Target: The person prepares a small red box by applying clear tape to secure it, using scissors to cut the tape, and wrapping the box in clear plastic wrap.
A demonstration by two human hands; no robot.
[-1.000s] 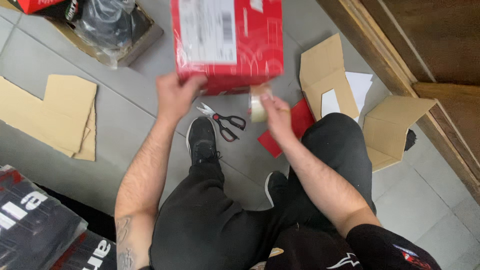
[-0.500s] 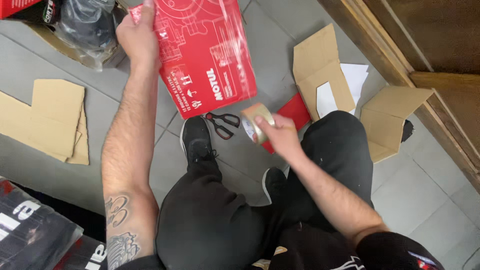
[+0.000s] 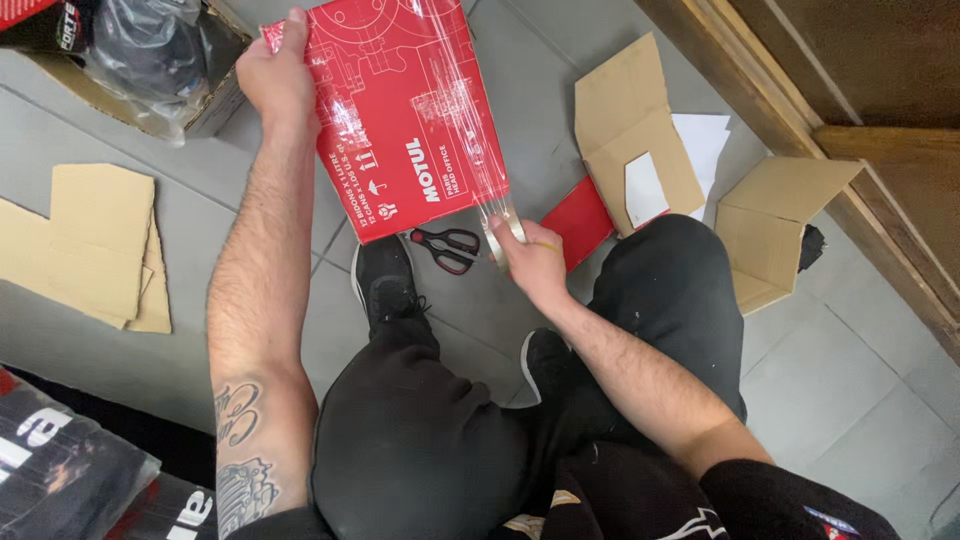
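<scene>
red box (image 3: 400,120), black-and-red scissors (image 3: 447,247)

scissors (image 3: 447,247), cardboard scraps (image 3: 95,240), grey floor tiles (image 3: 840,370).

red carton (image 3: 400,120) (flat, tape-wrapped) overhead

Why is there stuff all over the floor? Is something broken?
Nothing looks broken. Torn cardboard pieces and a folded flap lie scattered on the tiles, and scissors lie loose by the shoe. The left hand holds the red box tilted; the right hand pulls clear tape.
</scene>
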